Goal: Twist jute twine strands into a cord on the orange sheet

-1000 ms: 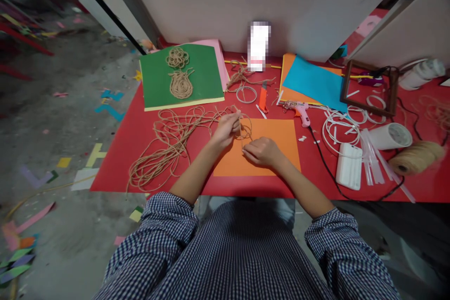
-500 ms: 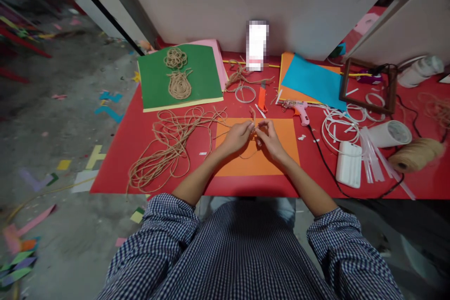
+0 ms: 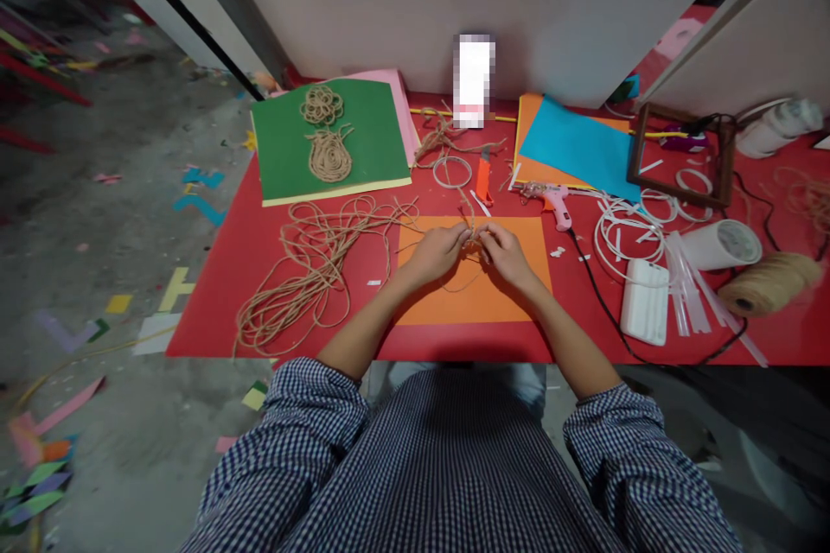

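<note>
Left hand (image 3: 442,252): you pinch the thin, brown, fibrous twine (image 3: 468,206).
Right hand (image 3: 504,252): you pinch it alongside.
Twine: mostly over the rectangular orange paper sheet (image 3: 447,308).
Change: your hands have met, seemingly working one spot.

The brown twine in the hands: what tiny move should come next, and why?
I'd probably pull the twine gently snug. The left hand and right hand are close together, their fingertips appearing to pinch it, while a slack, curved strand shows over the orange sheet. The fingers hide any knot, so that's only my guess.
</note>
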Motion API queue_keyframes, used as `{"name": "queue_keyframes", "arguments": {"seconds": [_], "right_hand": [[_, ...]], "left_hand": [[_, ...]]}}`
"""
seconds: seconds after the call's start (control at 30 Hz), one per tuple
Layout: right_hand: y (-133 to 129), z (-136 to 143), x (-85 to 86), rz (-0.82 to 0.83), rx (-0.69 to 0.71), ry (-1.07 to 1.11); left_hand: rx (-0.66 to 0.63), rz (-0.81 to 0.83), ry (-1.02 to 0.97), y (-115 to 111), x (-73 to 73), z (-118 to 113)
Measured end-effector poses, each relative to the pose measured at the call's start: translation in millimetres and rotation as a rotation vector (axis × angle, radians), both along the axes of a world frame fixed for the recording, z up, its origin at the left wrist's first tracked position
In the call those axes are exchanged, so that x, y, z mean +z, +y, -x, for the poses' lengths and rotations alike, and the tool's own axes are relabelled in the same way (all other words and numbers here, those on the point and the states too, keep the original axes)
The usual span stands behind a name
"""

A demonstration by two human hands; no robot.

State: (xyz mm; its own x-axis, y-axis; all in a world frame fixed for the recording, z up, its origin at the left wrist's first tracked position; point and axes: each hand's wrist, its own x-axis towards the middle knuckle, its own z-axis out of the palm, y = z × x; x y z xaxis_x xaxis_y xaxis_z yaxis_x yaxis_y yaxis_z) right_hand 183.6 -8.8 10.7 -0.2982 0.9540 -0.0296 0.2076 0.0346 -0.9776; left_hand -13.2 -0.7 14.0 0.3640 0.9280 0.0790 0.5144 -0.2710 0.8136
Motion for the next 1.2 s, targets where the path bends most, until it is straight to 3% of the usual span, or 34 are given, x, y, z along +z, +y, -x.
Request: {"name": "queue_keyframes", "arguments": {"seconds": [0.13,0.37,0.5,0.6,0.67,0.73,0.87,1.0,1.2], "right_hand": [[1,-1,3.2,-0.029,0.014,-0.01],[-4,1,10.4,0.157,0.105,0.183],[-2,0,9.9,0.098,0.095,0.134],[-1,-1,9.8,-0.021,0.036,0.025],[-1,-2,10.4,-0.129,-0.002,-0.096],[-3,-2,11.6,-0.235,-0.024,-0.222],[-8,1,13.9,-0.381,-0.06,-0.348],[-12,6,13.3,-0.402,-0.098,-0.323],[-12,9,11.5,-0.272,-0.176,-0.169]], "left_hand": [[-0.053,-0.005,-0.007,3,-2.9,3],[-0.098,-0.014,0.046,4,0.7,6],[-0.089,-0.003,0.006,2,6.3,5],[0.027,0.008,-0.098,1,8.4,3],[0.12,0.084,-0.189,0,7.1,1],[0.146,0.27,-0.315,-1,4.3,-1],[-0.015,0.679,-0.594,-4,1.0,-2],[-0.164,0.766,-0.673,-6,3.7,-1],[-0.226,0.829,-0.691,-10,7.6,-3]]}}
